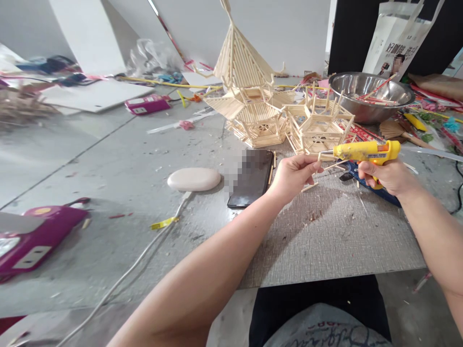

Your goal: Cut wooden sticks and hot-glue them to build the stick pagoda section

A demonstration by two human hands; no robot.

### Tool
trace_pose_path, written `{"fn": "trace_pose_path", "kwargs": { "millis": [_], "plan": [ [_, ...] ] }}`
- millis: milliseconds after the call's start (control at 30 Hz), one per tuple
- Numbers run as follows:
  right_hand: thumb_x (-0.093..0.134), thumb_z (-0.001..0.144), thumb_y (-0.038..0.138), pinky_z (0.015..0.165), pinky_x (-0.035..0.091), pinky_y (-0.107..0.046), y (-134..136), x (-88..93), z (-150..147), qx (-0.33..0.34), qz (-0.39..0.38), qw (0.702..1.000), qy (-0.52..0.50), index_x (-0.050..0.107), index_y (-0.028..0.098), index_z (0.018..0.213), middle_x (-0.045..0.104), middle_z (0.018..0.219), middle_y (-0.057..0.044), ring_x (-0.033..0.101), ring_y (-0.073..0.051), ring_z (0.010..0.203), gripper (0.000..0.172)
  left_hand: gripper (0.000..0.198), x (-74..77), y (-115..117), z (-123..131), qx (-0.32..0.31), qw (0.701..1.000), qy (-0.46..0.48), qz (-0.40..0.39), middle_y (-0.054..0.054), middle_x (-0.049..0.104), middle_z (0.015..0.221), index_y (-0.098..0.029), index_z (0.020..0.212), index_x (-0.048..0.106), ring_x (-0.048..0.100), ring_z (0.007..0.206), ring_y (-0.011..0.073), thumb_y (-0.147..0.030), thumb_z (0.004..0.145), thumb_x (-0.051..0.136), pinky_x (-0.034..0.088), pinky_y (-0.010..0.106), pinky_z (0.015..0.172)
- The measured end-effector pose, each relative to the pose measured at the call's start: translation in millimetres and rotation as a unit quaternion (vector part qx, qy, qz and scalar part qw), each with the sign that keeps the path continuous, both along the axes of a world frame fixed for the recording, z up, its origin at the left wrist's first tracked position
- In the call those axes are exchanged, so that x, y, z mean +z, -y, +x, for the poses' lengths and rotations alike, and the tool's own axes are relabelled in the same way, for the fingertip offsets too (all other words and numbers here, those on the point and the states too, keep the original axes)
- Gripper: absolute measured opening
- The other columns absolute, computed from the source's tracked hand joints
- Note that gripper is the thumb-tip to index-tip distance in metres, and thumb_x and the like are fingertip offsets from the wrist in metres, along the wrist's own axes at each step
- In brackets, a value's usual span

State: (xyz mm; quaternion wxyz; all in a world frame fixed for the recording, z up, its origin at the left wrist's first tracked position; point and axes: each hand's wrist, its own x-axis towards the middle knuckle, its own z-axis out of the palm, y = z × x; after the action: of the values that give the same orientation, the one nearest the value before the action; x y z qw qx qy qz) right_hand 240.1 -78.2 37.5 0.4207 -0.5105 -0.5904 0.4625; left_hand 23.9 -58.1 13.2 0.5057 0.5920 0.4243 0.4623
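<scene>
My right hand [383, 176] is wrapped round the handle of a yellow hot glue gun [367, 152], its nozzle pointing left. At the nozzle's tip, my left hand [294, 176] pinches a short pale wooden stick [319, 158]. Just behind the hands stands an open six-sided stick frame [318, 127] with upright posts. Left of that frame is a stick-built pavilion model [256, 111] topped by a pointed roof [242, 55]. Under the glue gun lies a dark blue tool [379, 193], partly hidden by my right hand.
A black phone [251, 180] lies left of my left hand, beside a white oval device [194, 179] with a cable. Purple power strips [54, 233] sit on the left. Behind the right hand stands a steel bowl [369, 108] holding sticks, with a white paper bag [394, 41] behind it.
</scene>
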Motion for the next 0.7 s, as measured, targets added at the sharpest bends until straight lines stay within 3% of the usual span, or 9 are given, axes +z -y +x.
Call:
{"fn": "trace_pose_path", "kwargs": {
  "millis": [700],
  "plan": [
    [0.07,0.06,0.05,0.03,0.026,-0.022,0.3,1.1,-1.2,-0.004,0.002,1.0,0.001,0.055,0.019,0.067,0.051,0.05,0.003,0.037,-0.004,0.034,0.036,0.017,-2.3,-0.4,-0.2,0.002,1.0,-0.002,0.002,0.001,0.066,0.07,-0.016,0.075,0.065,0.048,0.041,0.0016,-0.032,0.073,0.062,0.037,0.016,0.04]
  ]
}}
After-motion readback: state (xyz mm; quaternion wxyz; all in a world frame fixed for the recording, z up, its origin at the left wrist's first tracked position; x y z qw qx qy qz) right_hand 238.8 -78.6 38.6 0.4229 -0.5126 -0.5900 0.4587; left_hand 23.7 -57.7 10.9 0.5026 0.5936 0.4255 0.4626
